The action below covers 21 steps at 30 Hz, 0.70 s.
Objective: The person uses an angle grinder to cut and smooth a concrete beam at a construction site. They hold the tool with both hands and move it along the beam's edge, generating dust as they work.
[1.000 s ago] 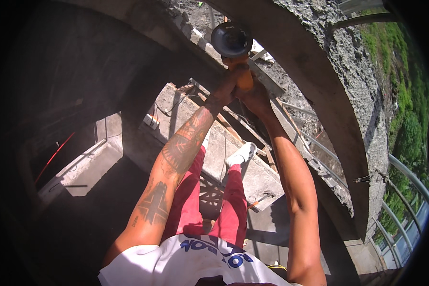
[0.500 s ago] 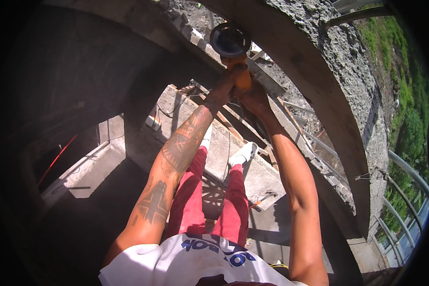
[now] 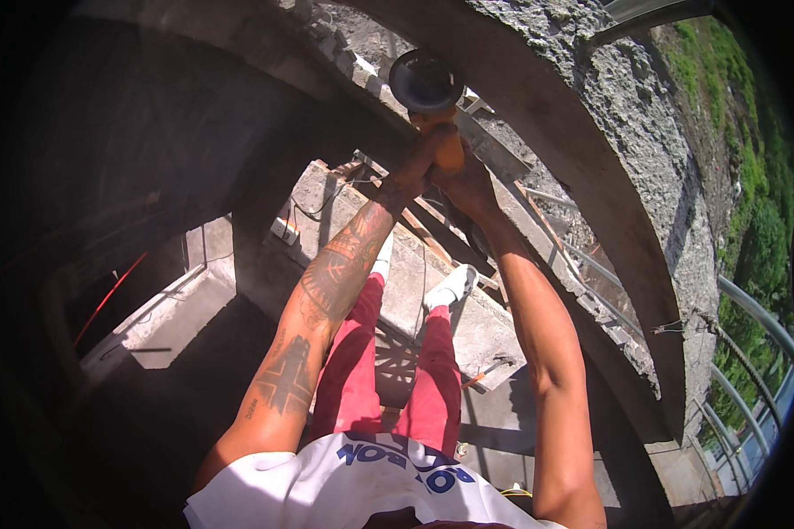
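Observation:
Both arms stretch forward to an orange angle grinder with a round dark disc at its far end. Wrapped round the orange body from the left side is my left hand. My right hand closes on the body just nearer and to the right; some of its fingers are hidden. The disc is up against or close to the edge of a curved concrete beam; whether they touch I cannot tell.
My feet in white shoes stand on a raised concrete slab. A hammer-like tool and a white socket block lie on it. Beyond are wooden strips and a gap, with metal railings and greenery at the right.
The grinder stays in both hands and has hardly moved. The view has shifted slightly, so the beam sits a little further left.

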Tool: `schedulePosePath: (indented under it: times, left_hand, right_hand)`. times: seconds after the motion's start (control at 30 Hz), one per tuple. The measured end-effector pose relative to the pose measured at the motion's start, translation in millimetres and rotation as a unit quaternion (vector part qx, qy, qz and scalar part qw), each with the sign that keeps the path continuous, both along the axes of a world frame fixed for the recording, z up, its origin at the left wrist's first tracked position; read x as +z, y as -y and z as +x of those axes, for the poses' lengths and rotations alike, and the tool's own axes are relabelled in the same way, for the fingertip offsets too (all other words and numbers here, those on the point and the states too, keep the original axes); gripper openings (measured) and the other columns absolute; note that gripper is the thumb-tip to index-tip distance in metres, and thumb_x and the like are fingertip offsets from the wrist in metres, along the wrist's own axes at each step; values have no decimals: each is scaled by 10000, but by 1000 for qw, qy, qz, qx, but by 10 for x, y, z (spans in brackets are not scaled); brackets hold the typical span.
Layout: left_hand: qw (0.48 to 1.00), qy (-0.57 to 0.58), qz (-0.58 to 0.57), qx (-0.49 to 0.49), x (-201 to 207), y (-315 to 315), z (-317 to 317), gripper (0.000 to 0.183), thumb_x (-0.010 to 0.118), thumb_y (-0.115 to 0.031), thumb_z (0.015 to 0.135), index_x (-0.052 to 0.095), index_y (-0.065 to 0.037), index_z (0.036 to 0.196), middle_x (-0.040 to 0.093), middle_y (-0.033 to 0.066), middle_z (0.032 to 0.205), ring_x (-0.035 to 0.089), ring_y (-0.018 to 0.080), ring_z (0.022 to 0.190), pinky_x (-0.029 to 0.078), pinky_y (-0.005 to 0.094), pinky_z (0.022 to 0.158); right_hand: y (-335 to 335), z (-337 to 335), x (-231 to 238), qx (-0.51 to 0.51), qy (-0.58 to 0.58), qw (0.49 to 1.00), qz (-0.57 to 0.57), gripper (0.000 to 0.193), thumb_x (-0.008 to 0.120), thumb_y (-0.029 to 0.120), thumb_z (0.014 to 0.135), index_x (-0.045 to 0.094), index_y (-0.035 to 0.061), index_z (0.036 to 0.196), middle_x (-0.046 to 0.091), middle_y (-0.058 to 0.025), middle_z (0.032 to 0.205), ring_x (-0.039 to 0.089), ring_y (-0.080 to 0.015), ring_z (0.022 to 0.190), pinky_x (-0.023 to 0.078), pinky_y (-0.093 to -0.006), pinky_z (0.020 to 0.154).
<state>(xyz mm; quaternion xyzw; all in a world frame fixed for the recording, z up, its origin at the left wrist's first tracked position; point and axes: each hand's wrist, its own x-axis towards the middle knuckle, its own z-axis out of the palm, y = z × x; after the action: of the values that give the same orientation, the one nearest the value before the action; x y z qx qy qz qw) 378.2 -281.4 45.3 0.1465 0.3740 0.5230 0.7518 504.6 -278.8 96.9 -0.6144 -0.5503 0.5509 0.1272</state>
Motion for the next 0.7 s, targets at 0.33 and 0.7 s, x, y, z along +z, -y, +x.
schedulePosePath:
  times: [0.33, 0.7]
  left_hand:
    - [999, 12, -34, -24, 24, -41, 21, 334, 668, -306, 958, 587, -43, 1146, 669, 85, 1000, 682, 172, 910, 567, 331, 815]
    - [997, 33, -24, -58, -22, -37, -21, 358, 673, -324, 954, 590, -53, 1171, 668, 93, 1051, 676, 180, 967, 563, 334, 852]
  right_hand:
    - [14, 22, 0, 2, 25, 999, 34, 787, 771, 386, 681, 512, 103, 1368, 705, -131, 1095, 707, -256, 964, 540, -390, 830]
    - [57, 13, -53, -22, -1, 999, 48, 782, 760, 429, 710, 513, 83, 1366, 704, -139, 1114, 702, -264, 1018, 538, -378, 853]
